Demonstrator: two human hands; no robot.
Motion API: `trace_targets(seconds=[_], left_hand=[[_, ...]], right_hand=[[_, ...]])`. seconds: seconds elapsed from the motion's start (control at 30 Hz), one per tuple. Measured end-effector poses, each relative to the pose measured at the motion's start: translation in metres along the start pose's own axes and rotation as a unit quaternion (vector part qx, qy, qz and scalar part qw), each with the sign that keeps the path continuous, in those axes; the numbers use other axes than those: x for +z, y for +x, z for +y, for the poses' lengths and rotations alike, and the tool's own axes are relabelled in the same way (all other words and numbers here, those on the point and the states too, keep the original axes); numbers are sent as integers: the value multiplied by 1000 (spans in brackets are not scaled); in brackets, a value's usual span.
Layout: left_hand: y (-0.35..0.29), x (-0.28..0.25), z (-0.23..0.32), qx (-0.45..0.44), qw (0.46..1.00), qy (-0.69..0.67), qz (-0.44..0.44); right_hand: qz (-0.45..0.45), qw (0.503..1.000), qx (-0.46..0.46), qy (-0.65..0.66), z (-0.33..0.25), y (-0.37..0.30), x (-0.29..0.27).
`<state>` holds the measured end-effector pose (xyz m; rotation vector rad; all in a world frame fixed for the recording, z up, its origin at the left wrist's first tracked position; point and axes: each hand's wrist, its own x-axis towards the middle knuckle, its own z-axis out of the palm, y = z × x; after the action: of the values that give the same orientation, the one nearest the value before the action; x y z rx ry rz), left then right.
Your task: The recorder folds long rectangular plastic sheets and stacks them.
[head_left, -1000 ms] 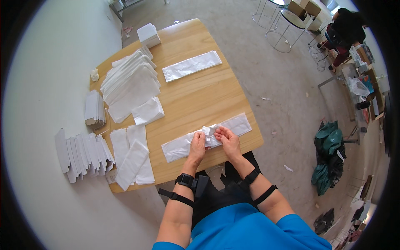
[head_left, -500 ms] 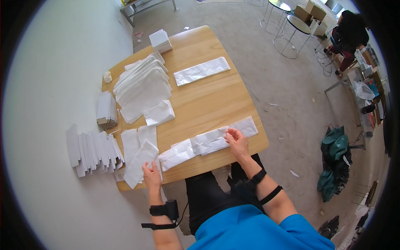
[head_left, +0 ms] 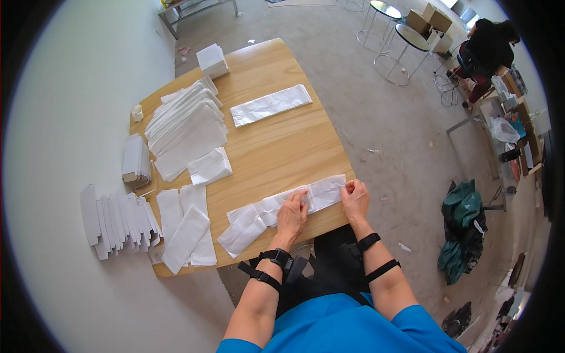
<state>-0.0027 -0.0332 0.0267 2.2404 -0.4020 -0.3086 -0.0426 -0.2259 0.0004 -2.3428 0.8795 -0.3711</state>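
The left hand (head_left: 292,213) is resting loosely curled on the white strip (head_left: 272,209), which is lying beneath it on the counter (head_left: 276,147). The right hand (head_left: 355,199) is sitting half closed at the strip's right end (whether either is gripping, I cannot tell). Light, even pressure is suiting such thin-looking material. The left hand is hiding the middle.

Table (head_left: 276,144) center-left of frame. Sheet strip (head_left: 327,192) on its lower right part, left hand (head_left: 292,216) over strip's middle, right hand (head_left: 355,201) at right end. Fanned sheets (head_left: 185,130) upper left on table, block (head_left: 212,60) behind, sheet pile (head_left: 272,105) to their right. Stools (head_left: 411,37) upper right.
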Motion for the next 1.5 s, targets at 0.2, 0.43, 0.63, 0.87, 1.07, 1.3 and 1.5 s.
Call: trace_targets(seconds=[0.2, 0.43, 0.63, 0.87, 1.07, 1.3, 1.5], left_hand=[[2, 8, -1, 21, 999, 46, 6], [5, -12, 6, -91, 993, -66, -44], [-15, -48, 9, -203, 865, -455, 62], [-17, -42, -34, -211, 932, -256, 145], [-16, -43, -37, -206, 957, -111, 170], [-13, -53, -35, -201, 965, -68, 156], [-13, -53, -40, -172, 973, -33, 151]], right_hand=[[-1, 997, -8, 73, 0, -2, -6], [-59, 980, -28, 187, -68, -22, -40], [-37, 961, -254, 102, -106, -65, -4], [-93, 963, -200, 156, -110, -83, -1], [-107, 983, 23, 149, -77, -47, 10], [-124, 982, 32, 138, -69, -38, 22], [-120, 985, 23, 121, -64, -37, 31]])
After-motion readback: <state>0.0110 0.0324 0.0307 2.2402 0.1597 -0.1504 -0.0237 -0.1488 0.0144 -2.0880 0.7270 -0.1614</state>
